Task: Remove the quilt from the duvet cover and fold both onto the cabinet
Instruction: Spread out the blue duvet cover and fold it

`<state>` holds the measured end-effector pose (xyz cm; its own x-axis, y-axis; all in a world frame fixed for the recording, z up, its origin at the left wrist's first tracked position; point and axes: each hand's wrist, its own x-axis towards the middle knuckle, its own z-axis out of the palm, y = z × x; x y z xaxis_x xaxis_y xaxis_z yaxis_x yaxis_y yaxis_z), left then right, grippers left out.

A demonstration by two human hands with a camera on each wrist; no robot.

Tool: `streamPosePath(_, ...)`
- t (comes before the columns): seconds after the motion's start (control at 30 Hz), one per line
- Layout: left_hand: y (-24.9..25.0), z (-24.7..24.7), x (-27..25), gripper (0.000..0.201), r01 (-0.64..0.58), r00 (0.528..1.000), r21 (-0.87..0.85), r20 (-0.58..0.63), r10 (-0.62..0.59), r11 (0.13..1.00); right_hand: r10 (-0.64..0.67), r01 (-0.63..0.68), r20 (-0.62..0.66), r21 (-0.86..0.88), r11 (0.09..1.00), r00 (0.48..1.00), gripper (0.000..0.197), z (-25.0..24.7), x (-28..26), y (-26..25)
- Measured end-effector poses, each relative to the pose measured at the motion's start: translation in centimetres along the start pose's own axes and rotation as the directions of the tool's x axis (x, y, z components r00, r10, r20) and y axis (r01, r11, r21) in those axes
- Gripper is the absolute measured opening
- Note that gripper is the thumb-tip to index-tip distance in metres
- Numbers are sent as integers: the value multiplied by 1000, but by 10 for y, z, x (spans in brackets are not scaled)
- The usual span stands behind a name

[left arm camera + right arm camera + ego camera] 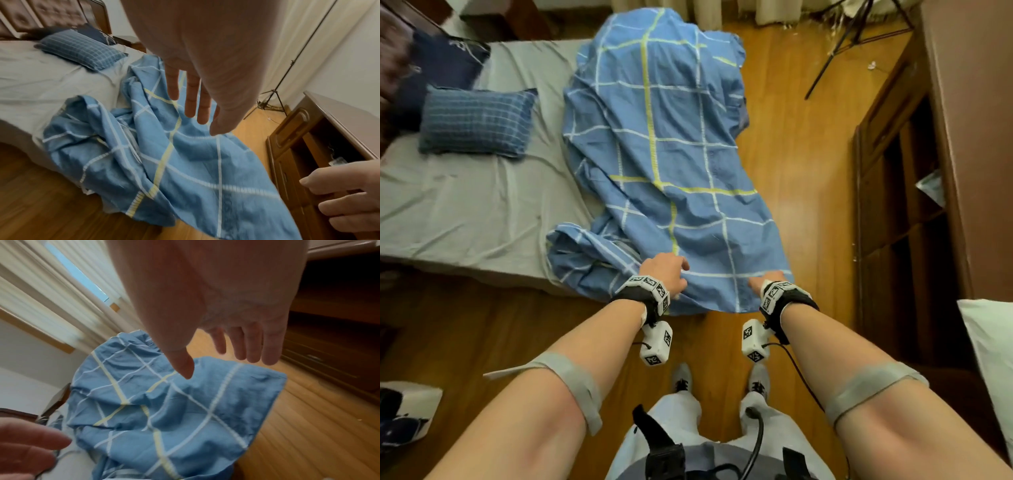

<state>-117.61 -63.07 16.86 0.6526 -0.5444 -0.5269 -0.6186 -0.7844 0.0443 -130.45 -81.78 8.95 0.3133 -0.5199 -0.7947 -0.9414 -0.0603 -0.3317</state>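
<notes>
The blue duvet cover with white and yellow grid lines hangs off the bed's side and spreads crumpled over the wood floor. My left hand hovers over its near edge with fingers straight and spread, holding nothing. My right hand is over the cover's near right corner, fingers also extended. A white padded bundle, possibly the quilt, shows at the right edge. The brown wooden cabinet stands to the right of the cover.
The bed has a grey sheet, a blue checked pillow and a dark pillow. A black tripod stands by the curtains at the far right. A bag lies on the floor at lower left.
</notes>
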Motion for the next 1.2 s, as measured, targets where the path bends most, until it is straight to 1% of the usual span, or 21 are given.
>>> streamPosePath(0.03, -15, -5, -2, 38, 26, 1000, -15, -12, -26, 1000, -6, 8, 24, -75, 997, 1000, 64, 7, -4, -17)
streamPosePath(0.07, -33, -9, -4, 39, 57, 998, -32, -23, -58, 998, -29, 34, 38, -113, 993, 999, 59, 15, -8, -35)
streamPosePath(0.17, -96, -19, -7, 39, 154, 985, -103, -63, -161, 983, -158, 179, 121, -189, 966, 980, 38, 42, -30, -94)
streamPosePath(0.3, -197, -16, -8, 44, 281, 949, -218, -82, -305, 935, -261, 324, 229, -306, 895, 938, 45, 108, -43, -172)
streamPosePath(0.4, -284, -6, 3, 51, 337, 929, -266, -63, -366, 903, -309, 400, 286, -358, 844, 907, 43, 175, -45, -234)
streamPosePath(0.5, -378, 1, 37, 56, 333, 930, -278, -59, -362, 901, -321, 402, 276, -324, 856, 906, 46, 249, -39, -305)
streamPosePath(0.6, -469, 17, 89, 61, 288, 949, -296, -42, -314, 911, -304, 365, 224, -324, 873, 926, 59, 329, -16, -373)
streamPosePath(0.67, -520, 30, 127, 60, 267, 959, -300, -10, -283, 916, -291, 345, 194, -375, 860, 937, 64, 378, 6, -411)
streamPosePath(0.73, -559, 47, 164, 61, 253, 966, -306, 33, -255, 918, -295, 331, 152, -460, 824, 943, 72, 420, 34, -439)
streamPosePath(0.8, -589, 65, 200, 66, 232, 973, -319, 60, -224, 919, -287, 302, 112, -528, 794, 951, 85, 454, 62, -459)
streamPosePath(0.87, -610, 86, 230, 75, 199, 980, -315, 71, -186, 928, -256, 258, 92, -606, 752, 962, 99, 479, 88, -470)
streamPosePath(0.9, -616, 97, 242, 81, 177, 984, -314, 81, -160, 933, -233, 231, 86, -655, 720, 969, 101, 487, 97, -473)
streamPosePath(0.93, -621, 108, 252, 87, 153, 987, -308, 90, -131, 939, -211, 215, 94, -701, 680, 973, 98, 495, 105, -473)
streamPosePath(1.0, -624, 127, 263, 100, 112, 990, -283, 117, -82, 952, -178, 245, 171, -753, 610, 969, 78, 507, 110, -468)
streamPosePath(1.07, -621, 144, 266, 108, 60, 985, -253, 170, -17, 965, -119, 290, 274, -753, 590, 954, 53, 515, 105, -455)
streamPosePath(1.1, -617, 150, 266, 108, 26, 982, -220, 190, 17, 975, -106, 316, 317, -744, 589, 943, 44, 516, 100, -446)
streamPosePath(1.13, -612, 155, 265, 104, -16, 978, -185, 202, 54, 983, -109, 343, 348, -734, 586, 931, 35, 515, 94, -438)
streamPosePath(1.17, -607, 155, 262, 95, -60, 973, -151, 210, 92, 987, -117, 364, 369, -722, 588, 922, 26, 511, 88, -430)
streamPosePath(1.2, -602, 155, 259, 81, -99, 964, -130, 231, 127, 987, -127, 374, 376, -712, 594, 918, 18, 505, 82, -424)
